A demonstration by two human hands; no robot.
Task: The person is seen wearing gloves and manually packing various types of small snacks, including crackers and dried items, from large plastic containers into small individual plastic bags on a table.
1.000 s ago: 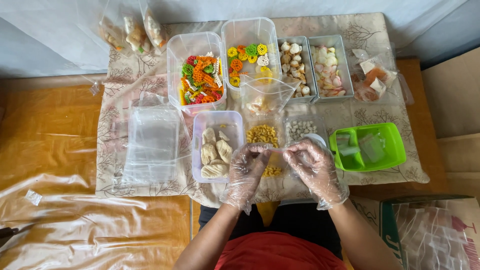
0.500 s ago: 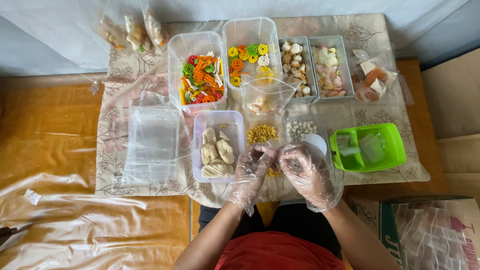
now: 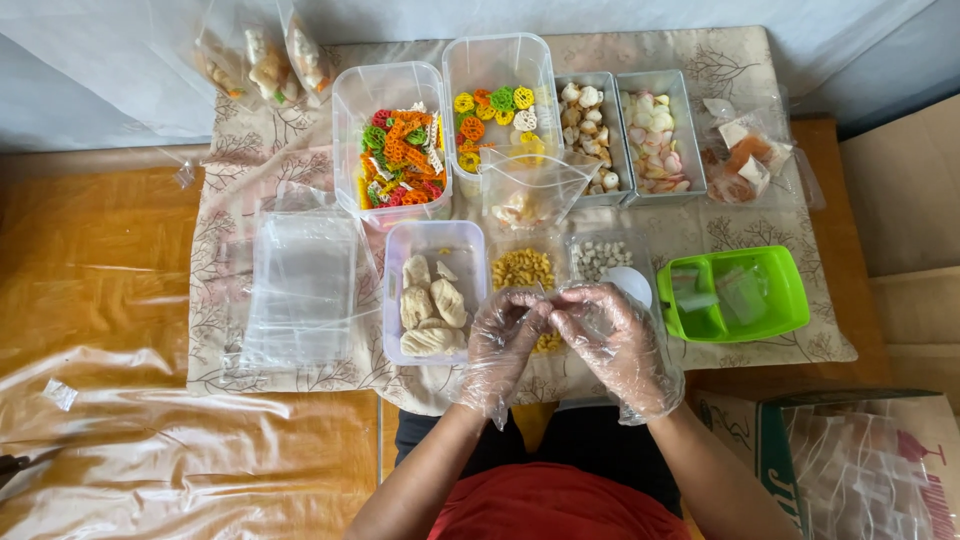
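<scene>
Two gloved hands, left hand (image 3: 505,340), right hand (image 3: 610,335), small clear bag (image 3: 545,298) pinched between

The gloved left hand (image 3: 503,345) and right hand (image 3: 612,340) hide most of the small clear plastic bag (image 3: 545,318) between them; its contents cannot be told.

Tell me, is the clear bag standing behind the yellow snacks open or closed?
Open. The clear bag stands upright with its mouth spread wide, and a few pale snacks lie at its bottom.
</scene>
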